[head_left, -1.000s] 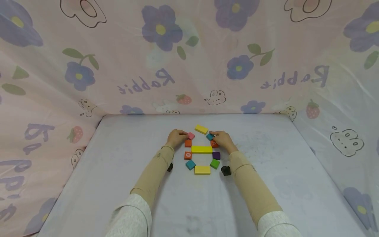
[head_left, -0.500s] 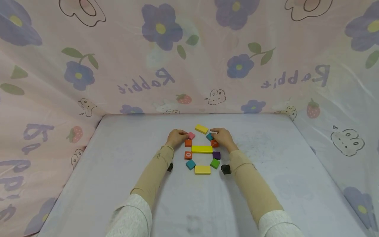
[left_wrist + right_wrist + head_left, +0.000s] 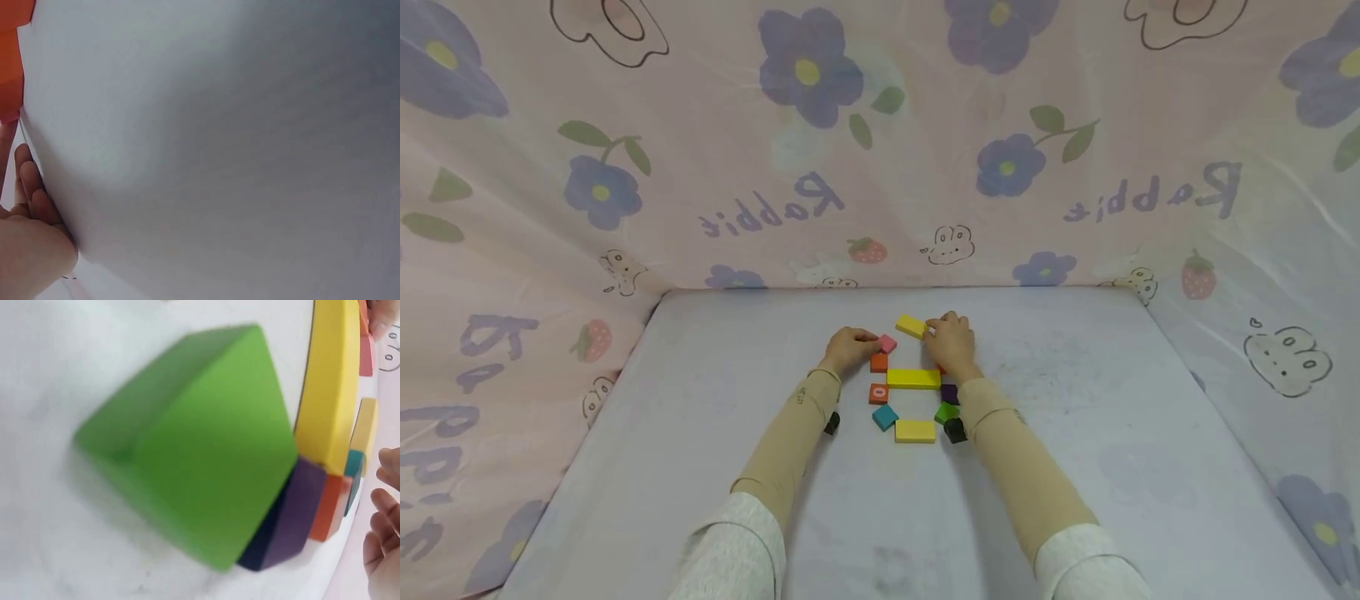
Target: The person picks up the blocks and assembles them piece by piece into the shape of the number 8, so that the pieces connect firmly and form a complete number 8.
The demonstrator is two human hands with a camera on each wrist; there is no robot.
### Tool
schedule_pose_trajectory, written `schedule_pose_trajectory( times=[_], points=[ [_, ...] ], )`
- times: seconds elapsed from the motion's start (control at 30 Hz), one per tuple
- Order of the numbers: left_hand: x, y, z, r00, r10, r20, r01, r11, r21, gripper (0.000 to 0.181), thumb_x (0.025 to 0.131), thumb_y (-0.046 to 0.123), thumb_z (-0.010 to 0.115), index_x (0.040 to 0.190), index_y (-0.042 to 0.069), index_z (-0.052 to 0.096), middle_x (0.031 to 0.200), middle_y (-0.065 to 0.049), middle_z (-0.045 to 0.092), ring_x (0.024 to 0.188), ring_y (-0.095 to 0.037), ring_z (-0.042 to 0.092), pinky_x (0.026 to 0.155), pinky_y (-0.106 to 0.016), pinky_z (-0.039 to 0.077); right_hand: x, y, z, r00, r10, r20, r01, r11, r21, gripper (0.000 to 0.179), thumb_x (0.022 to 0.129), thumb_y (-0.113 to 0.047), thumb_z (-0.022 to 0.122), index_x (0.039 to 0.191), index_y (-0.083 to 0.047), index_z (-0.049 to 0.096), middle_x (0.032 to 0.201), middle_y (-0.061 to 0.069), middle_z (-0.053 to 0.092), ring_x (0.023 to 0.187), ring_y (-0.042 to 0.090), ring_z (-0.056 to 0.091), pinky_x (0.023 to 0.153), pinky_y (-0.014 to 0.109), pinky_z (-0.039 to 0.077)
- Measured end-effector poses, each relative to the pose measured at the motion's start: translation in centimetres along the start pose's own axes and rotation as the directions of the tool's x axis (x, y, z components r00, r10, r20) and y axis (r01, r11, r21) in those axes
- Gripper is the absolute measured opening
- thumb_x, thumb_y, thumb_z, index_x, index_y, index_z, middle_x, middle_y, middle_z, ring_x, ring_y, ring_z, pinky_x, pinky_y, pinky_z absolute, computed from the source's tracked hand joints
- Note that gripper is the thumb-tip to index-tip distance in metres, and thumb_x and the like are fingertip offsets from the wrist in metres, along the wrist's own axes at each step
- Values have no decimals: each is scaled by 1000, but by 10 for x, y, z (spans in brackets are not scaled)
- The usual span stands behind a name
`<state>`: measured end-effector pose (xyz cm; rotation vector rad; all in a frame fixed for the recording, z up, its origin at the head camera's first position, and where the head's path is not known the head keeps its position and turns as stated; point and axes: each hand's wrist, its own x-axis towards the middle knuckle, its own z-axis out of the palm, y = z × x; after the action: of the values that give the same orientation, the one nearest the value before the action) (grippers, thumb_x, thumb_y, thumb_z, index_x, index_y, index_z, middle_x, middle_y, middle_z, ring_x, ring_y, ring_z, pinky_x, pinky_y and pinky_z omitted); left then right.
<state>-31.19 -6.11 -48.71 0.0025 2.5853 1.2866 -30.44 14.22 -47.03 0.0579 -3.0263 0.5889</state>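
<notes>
In the head view my left hand (image 3: 848, 348) pinches the left corner of a pink block (image 3: 887, 343), which lies just above an orange block (image 3: 879, 363). Its other fingers are loosely curled in the left wrist view. My right hand (image 3: 952, 342) has its fingertips right at the right end of a tilted yellow block (image 3: 911, 326) at the top of the arrangement. Seen from the right wrist, the fingers (image 3: 389, 467) are beside that yellow block, grasping nothing. A teal block (image 3: 354, 464) shows there too; the right hand hides it in the head view.
A long yellow block (image 3: 913, 379) crosses the middle of the ring. Below are an orange block marked 0 (image 3: 878, 393), a purple block (image 3: 950, 394), a teal block (image 3: 885, 417), a green block (image 3: 944, 412) and a yellow block (image 3: 915, 432). Patterned cloth walls (image 3: 895, 167) surround the table (image 3: 700, 433).
My right hand has left the teal block on the right and moved up and slightly left to the top yellow block. The left hand stays at the pink block.
</notes>
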Motion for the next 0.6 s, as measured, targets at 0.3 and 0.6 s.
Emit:
schedule_pose_trajectory(
  times=[0.3, 0.6],
  points=[
    [1, 1, 0, 1000, -2, 3, 2, 1000, 2, 33, 87, 36, 62, 111, 14, 68, 123, -7, 60, 123, -26, 46, 106, -43, 35, 3, -6, 8, 999, -31, 29, 33, 997, -71, 32, 97, -27, 48, 125, -18, 60, 124, 10, 56, 111, 33, 45, 89, 46, 41],
    [-2, 1, -1, 1000, 0, -1, 0, 1000, -29, 33, 87, 35, 63, 110, 13, 69, 122, -8, 60, 121, -26, 48, 106, -43, 35, 1, -9, 7, 995, -79, 68, 89, 983, -162, 32, 98, -34, 44, 118, -22, 66, 125, 5, 56, 114, 31, 43, 91, 44, 38]
  ],
)
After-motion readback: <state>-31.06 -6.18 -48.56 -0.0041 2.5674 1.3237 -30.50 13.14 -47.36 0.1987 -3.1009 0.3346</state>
